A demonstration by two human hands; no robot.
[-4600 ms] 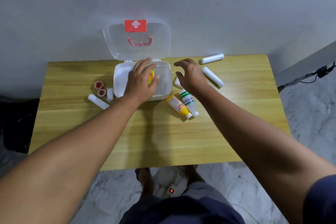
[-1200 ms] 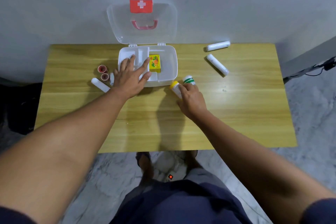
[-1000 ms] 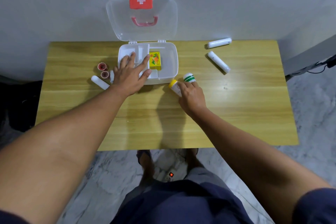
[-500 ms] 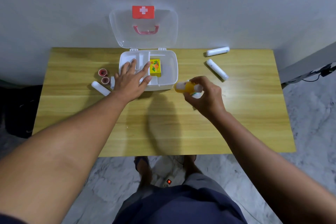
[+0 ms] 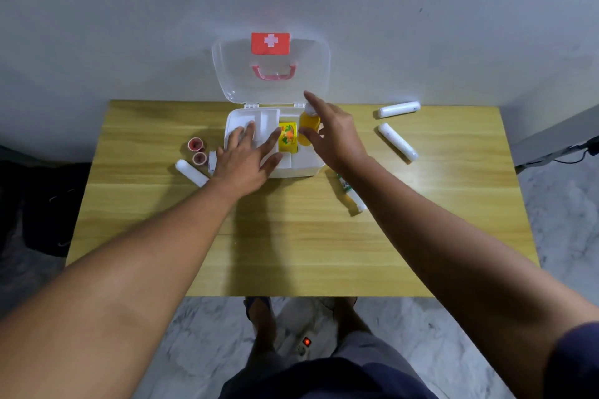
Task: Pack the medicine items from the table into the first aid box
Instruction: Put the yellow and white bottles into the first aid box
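The white first aid box point(image 5: 311, 168) stands open at the table's back, its clear lid point(image 5: 233, 74) leaning on the wall. A yellow carton point(image 5: 288, 139) lies inside. My right hand point(image 5: 334, 136) holds a yellow bottle point(image 5: 308, 126) over the box's right compartment, index finger stretched out. My left hand point(image 5: 246, 159) rests flat on the box's left front rim, fingers spread. A green-and-white bottle point(image 5: 351, 194) lies on the table under my right forearm.
Two white tubes point(image 5: 399, 109) point(image 5: 397, 141) lie at the back right of the wooden table point(image 5: 291, 236). Left of the box are two red-capped small pots point(image 5: 196, 151), a small white piece point(image 5: 212, 161) and another white tube point(image 5: 191, 173).
My right hand picked up the yellow bottle from the table in front of the box and carried it back over the box. The left hand stayed on the box.
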